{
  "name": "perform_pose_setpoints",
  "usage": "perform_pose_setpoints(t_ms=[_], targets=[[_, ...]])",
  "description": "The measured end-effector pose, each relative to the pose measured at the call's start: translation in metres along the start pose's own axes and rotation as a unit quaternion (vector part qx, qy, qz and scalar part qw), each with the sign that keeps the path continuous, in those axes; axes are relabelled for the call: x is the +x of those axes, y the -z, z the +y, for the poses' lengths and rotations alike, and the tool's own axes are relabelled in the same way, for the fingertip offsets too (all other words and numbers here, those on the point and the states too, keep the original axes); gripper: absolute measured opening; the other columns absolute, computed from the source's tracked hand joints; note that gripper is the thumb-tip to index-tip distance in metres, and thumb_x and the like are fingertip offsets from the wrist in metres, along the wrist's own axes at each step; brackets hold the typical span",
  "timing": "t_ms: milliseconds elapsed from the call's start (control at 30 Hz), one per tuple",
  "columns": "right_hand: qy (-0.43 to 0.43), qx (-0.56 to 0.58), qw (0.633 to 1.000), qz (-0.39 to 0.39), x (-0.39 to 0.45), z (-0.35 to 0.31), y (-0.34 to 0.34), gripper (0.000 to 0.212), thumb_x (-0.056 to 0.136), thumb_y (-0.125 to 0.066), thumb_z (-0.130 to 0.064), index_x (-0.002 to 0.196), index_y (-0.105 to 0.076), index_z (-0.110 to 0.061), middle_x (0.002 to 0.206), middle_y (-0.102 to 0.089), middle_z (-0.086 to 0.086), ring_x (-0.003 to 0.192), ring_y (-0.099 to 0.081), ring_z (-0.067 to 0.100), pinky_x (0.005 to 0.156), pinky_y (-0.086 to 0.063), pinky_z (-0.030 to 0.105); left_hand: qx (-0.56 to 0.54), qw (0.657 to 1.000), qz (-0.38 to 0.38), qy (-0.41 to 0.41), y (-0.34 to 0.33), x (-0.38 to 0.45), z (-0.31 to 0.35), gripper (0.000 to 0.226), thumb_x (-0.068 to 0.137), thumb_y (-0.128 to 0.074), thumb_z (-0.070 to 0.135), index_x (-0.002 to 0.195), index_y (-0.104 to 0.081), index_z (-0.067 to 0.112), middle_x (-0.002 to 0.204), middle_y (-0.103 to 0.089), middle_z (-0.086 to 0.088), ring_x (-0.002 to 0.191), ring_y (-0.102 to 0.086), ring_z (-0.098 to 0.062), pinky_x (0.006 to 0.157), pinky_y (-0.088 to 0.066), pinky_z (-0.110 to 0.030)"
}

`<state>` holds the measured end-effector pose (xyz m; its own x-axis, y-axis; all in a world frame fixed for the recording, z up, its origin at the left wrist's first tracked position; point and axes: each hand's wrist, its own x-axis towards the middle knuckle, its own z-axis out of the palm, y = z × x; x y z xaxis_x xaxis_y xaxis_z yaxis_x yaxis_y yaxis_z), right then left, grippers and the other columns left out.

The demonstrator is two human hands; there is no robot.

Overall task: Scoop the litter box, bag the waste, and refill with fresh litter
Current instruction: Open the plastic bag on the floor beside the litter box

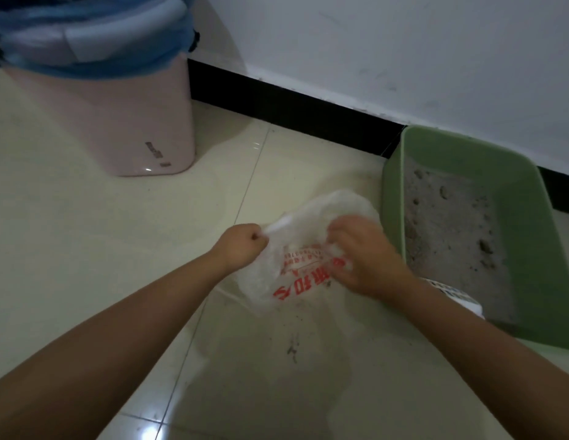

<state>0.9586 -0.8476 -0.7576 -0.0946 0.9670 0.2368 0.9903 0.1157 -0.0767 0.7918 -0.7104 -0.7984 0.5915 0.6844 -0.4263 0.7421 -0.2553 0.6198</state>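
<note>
Where the pale glossy floor tiles point(86, 249) meet the white wall point(403, 42), a black skirting strip point(292, 109) runs along the base of the wall from left to right. At the far left a pink bin point(124, 122) stands on the tiles close to the skirting, with a blue liner point(86, 36) folded over its rim. The tiles show thin grout lines, light reflections and, near the middle, scattered dark specks and smudges. Just left of centre the left hand point(241, 246) is clenched on a twisted edge of a thin white plastic bag point(308, 236) with red printing, which lies crumpled on the floor between both hands. The right hand point(369, 255) grips the bag's other side, fingers curled into the plastic. Under the right forearm part of a white printed package point(457, 296) shows; what it is cannot be told. At the right, touching the skirting with its far corner, sits the green litter box point(531, 249), holding grey litter point(451, 236) with several darker clumps on it.
</note>
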Motion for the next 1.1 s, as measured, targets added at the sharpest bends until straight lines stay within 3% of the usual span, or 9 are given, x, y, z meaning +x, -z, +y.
perform_pose_setpoints(t_ms=[133, 233, 400, 467, 533, 667, 767, 933, 1100], targets=[[-0.037, -0.125, 0.949, -0.286, -0.018, -0.010, -0.014, 0.043, 0.058, -0.070, -0.038, 0.097, -0.072, -0.022, 0.089, -0.071, -0.002, 0.081, -0.069, 0.018, 0.078, -0.050, 0.034, 0.015, 1.000, 0.007, 0.002, 0.005, 0.001, 0.001, 0.030, 0.100, -0.035, 0.019, 0.080, -0.051, 0.003, 0.084, -0.052, -0.014, 0.079, -0.047, -0.022, 0.054, -0.030, -0.018], [-0.103, -0.140, 0.928, -0.331, -0.015, -0.005, -0.009, 0.032, 0.090, -0.040, -0.011, 0.114, -0.060, -0.017, 0.113, -0.061, 0.004, 0.111, -0.051, 0.020, 0.098, -0.030, 0.035, 0.034, 0.997, 0.050, 0.043, 0.010, 0.003, 0.002, 0.043, 0.101, -0.031, 0.023, 0.091, -0.062, -0.004, 0.091, -0.061, -0.026, 0.086, -0.059, -0.035, 0.067, -0.044, -0.030], [-0.162, -0.121, 0.905, -0.373, -0.004, -0.001, -0.007, 0.035, 0.091, -0.039, -0.009, 0.124, -0.049, -0.010, 0.125, -0.048, 0.010, 0.122, -0.040, 0.024, 0.102, -0.031, 0.033, 0.004, 0.981, 0.143, 0.132, 0.025, 0.012, -0.010, 0.031, 0.097, -0.040, 0.025, 0.085, -0.057, 0.002, 0.108, -0.062, -0.023, 0.100, -0.058, -0.035, 0.085, -0.043, -0.037], [-0.169, -0.035, 0.900, -0.400, 0.001, -0.001, -0.007, 0.041, 0.089, -0.043, -0.008, 0.130, -0.044, -0.009, 0.131, -0.044, 0.012, 0.124, -0.039, 0.026, 0.103, -0.034, 0.032, 0.016, 0.979, 0.157, 0.131, 0.027, 0.006, -0.009, 0.024, 0.093, -0.049, 0.025, 0.108, -0.052, 0.008, 0.119, -0.057, -0.017, 0.111, -0.053, -0.033, 0.093, -0.040, -0.038], [-0.214, 0.040, 0.903, -0.371, 0.007, -0.004, -0.004, 0.043, 0.089, -0.045, -0.008, 0.132, -0.046, -0.008, 0.131, -0.047, 0.013, 0.123, -0.044, 0.027, 0.103, -0.038, 0.032, 0.067, 0.983, 0.157, 0.070, 0.026, -0.002, -0.005, 0.049, 0.088, -0.056, 0.017, 0.134, -0.039, 0.009, 0.132, -0.046, -0.018, 0.121, -0.044, -0.034, 0.098, -0.036, -0.040], [-0.244, 0.006, 0.966, -0.080, 0.015, -0.005, -0.004, 0.034, 0.080, -0.062, -0.019, 0.105, -0.060, 0.003, 0.098, -0.059, 0.021, 0.091, -0.059, 0.038, 0.070, -0.052, 0.038, 0.133, 0.983, 0.112, -0.053, 0.018, -0.005, 0.010, 0.053, 0.085, -0.055, 0.016, 0.136, -0.042, 0.012, 0.136, -0.043, -0.013, 0.123, -0.042, -0.029, 0.100, -0.036, -0.035], [-0.354, -0.005, 0.923, -0.148, 0.025, -0.001, -0.010, 0.054, 0.083, -0.065, -0.026, 0.125, -0.041, -0.005, 0.121, -0.041, 0.015, 0.112, -0.042, 0.031, 0.088, -0.044, 0.036, 0.122, 0.986, 0.089, -0.071, 0.012, -0.002, 0.016, 0.038, 0.093, -0.042, 0.026, 0.123, -0.056, 0.008, 0.122, -0.054, -0.014, 0.114, -0.049, -0.030, 0.091, -0.040, -0.033], [-0.452, 0.077, 0.883, -0.105, 0.041, 0.018, -0.013, 0.037, 0.092, -0.051, -0.009, 0.127, -0.039, -0.005, 0.124, -0.046, 0.018, 0.106, -0.054, 0.034, 0.085, -0.047, 0.039, 0.129, 0.987, 0.065, -0.064, 0.008, 0.004, 0.020, 0.027, 0.098, -0.038, 0.015, 0.099, -0.057, -0.003, 0.104, -0.060, -0.020, 0.097, -0.054, -0.031, 0.075, -0.038, -0.032], [-0.403, 0.090, 0.902, -0.130, 0.057, 0.034, -0.002, 0.039, 0.096, -0.043, -0.020, 0.131, -0.043, -0.004, 0.122, -0.056, 0.019, 0.111, -0.053, 0.032, 0.086, -0.044, 0.033, 0.122, 0.988, 0.072, -0.060, 0.008, 0.007, 0.019, 0.024, 0.096, -0.041, 0.014, 0.107, -0.055, -0.002, 0.108, -0.059, -0.022, 0.098, -0.055, -0.032, 0.074, -0.038, -0.032]])
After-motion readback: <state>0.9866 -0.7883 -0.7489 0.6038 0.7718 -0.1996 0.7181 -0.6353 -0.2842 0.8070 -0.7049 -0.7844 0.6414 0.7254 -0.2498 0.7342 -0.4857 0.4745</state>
